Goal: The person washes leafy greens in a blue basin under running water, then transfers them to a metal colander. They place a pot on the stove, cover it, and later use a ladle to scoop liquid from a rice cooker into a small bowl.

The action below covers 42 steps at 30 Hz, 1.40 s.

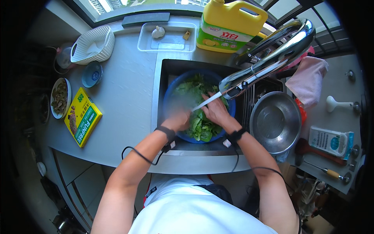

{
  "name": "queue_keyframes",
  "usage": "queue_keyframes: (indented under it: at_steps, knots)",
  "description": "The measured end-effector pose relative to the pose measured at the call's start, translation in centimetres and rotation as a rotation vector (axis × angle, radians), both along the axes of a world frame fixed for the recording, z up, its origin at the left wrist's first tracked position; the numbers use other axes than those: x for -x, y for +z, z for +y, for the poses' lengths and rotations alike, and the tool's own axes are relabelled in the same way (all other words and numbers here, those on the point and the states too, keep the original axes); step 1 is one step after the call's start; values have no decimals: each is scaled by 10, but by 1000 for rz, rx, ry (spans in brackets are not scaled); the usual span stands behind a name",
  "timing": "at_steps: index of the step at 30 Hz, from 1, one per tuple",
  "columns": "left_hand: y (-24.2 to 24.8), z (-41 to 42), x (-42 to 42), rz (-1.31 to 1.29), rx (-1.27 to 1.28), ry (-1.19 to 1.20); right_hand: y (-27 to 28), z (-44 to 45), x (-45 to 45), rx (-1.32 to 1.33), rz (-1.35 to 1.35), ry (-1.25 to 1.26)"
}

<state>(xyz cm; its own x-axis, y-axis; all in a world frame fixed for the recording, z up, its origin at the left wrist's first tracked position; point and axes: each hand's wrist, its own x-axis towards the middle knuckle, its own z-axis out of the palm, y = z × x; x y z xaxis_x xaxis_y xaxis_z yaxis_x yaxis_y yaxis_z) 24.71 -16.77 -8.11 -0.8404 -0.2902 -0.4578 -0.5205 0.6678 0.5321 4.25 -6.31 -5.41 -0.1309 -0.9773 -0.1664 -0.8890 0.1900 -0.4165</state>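
Leafy greens (pixel 203 128) fill a blue plastic basin (pixel 233 112) that sits in the sink (pixel 201 147). Water streams from the chrome faucet (pixel 271 58) down into the basin, between my two hands. My left hand (pixel 181 118) is low at the basin's left side, among the greens; a misty blur covers its fingers, and what they hold is hidden. On the right, my right hand (pixel 216 110) rests on the leaves with its fingers apart, just below the faucet's mouth.
A steel bowl (pixel 275 122) stands right of the sink. Behind the sink are a yellow detergent jug (pixel 230 27) and a clear tray (pixel 168 46) with garlic (pixel 158 32). A white basket (pixel 93 45), blue bowl (pixel 92 74), dish of food (pixel 60 98) and yellow box (pixel 82 117) occupy the left counter.
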Motion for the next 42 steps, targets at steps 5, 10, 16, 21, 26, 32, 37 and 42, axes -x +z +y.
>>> queue_keyframes:
  at_steps: [5, 10, 16, 21, 26, 32, 37, 42]
  knots:
    - [32, 0, -5, 264, 143, 89, 10, 33, -32, -256, 7, -200]
    - [11, -15, 6, 279, 368, 2, -31, 24, -34, -319, -60, -132]
    - [-21, -19, 6, 85, 1, 27, -62, 2, -7, -649, -98, -7]
    - [-1, -19, 19, -124, -40, -44, -23, 7, 1, -298, -157, -97]
    - [39, -7, -7, 232, 119, -3, 23, 45, -11, -139, -202, -125]
    - [56, 9, -1, 381, -92, 310, 50, 45, -28, 227, -169, -25]
    - [79, 21, 31, 541, -1131, 1034, 88, 2, -34, 357, -481, -251]
    - [97, 10, 32, 499, -903, 841, 102, -13, 15, 467, -282, -250]
